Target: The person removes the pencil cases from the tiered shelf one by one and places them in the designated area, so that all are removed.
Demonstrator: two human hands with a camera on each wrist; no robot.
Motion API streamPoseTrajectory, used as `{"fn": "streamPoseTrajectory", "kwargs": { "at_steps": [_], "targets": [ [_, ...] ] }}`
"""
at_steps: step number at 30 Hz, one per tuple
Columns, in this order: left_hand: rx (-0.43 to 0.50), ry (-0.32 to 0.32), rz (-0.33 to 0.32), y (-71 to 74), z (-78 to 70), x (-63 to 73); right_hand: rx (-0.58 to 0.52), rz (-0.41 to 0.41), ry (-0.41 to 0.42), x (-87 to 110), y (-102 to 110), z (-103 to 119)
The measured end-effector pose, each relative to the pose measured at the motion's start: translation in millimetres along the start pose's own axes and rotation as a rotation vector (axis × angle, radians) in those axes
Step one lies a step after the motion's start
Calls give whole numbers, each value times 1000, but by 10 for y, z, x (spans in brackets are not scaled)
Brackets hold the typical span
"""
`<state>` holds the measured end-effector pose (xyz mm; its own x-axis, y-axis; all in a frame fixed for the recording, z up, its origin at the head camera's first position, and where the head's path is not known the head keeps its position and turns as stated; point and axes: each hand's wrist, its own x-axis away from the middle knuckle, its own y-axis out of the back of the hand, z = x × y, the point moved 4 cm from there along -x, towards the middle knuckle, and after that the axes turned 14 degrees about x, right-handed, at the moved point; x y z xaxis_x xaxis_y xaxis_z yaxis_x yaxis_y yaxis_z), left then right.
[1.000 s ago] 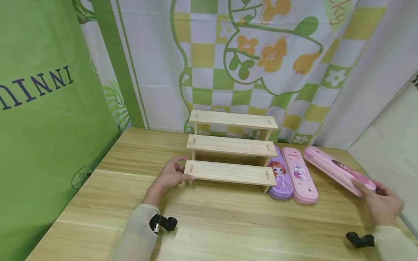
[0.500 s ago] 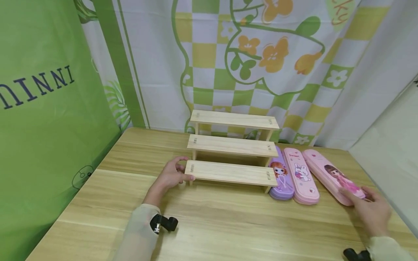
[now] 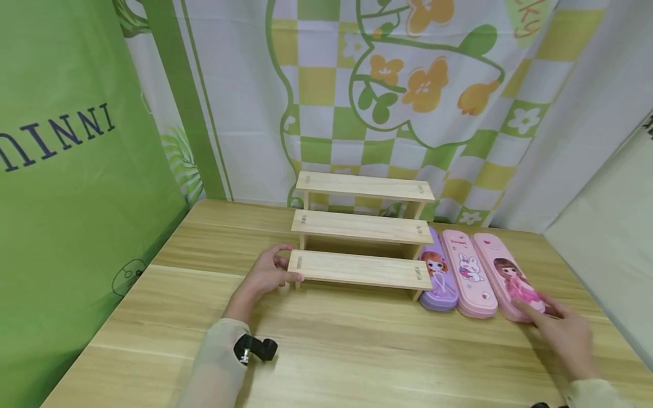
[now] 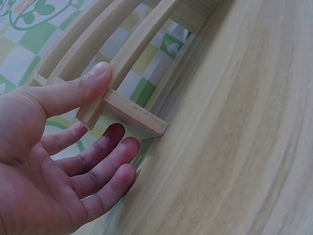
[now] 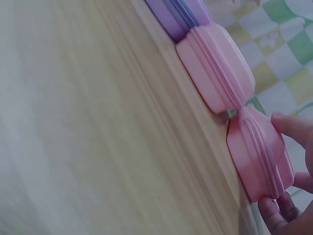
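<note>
A three-tier wooden display shelf (image 3: pixel 359 269) stands on the table. My left hand (image 3: pixel 267 271) holds the left end of its lowest board, thumb on top and the other fingers below, as the left wrist view shows beside the wooden leg (image 4: pixel 132 113). On the right, my right hand (image 3: pixel 561 334) grips the near end of a pink pencil case (image 3: pixel 502 269) with a doll print, thumb on the lid and fingertips at the far side. That case lies flat, alongside a pink rabbit-print pencil case (image 3: pixel 468 272). A purple pencil case (image 3: pixel 440 280) lies between that one and the shelf.
Behind the wooden table (image 3: pixel 357 351) hangs a green and white checked curtain (image 3: pixel 352 124). A green cloth (image 3: pixel 76 170) closes off the left side and a pale wall (image 3: pixel 612 187) the right. The zipped ends of the cases face the right wrist view.
My right hand has brought the doll-print pencil case leftward and down onto the table, and turned it in line beside the rabbit-print one. My left hand stays on the shelf.
</note>
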<state>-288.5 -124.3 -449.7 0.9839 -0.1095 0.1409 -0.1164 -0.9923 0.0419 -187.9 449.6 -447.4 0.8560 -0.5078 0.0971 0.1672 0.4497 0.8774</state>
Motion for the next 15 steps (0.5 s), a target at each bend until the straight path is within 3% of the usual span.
{"fn": "streamPoseTrajectory", "kwargs": {
  "at_steps": [4,7,15],
  "targets": [
    [6,10,25,-38,58,13,10,-25,52,76,-14,-8],
    [2,23,39,-55,103,16,20,-32,39,121,-29,-17],
    [-9,2,13,29,50,-20,31,-53,68,89,-72,126]
  ]
}}
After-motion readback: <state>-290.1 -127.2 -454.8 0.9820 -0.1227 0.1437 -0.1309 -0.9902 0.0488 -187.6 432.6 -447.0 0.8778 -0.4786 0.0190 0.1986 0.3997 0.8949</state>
